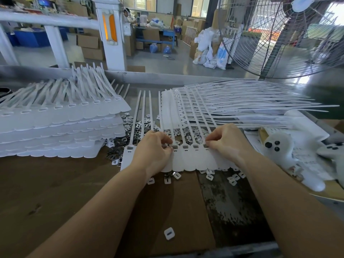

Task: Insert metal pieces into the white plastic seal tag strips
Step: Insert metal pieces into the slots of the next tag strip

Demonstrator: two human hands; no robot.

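Matt white plastic seal strips (188, 159), shiny metal pieces (113, 155), brown cardboard (74, 183).

A wire-caged fan (283, 34) stands beyond a white glove (284, 155).

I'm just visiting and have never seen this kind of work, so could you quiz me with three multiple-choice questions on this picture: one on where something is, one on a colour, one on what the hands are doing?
1. Where does the tall stack of seal tag sheets lie?
A. left of the hands
B. right of the hands
C. on the floor

2. What colour is the tag strip being worked on?
A. blue
B. white
C. black

3. What is the state of the two hands?
A. both flat and open
B. one raised off the bench
C. both with fingers curled at the strip's slots

Answers:
1 A: the stack sits on the bench left of the left hand.
2 B: the strip under both hands is white.
3 C: the left hand and the right hand each have their fingertips pinched together at the row of slots; the loose metal pieces lie just behind.
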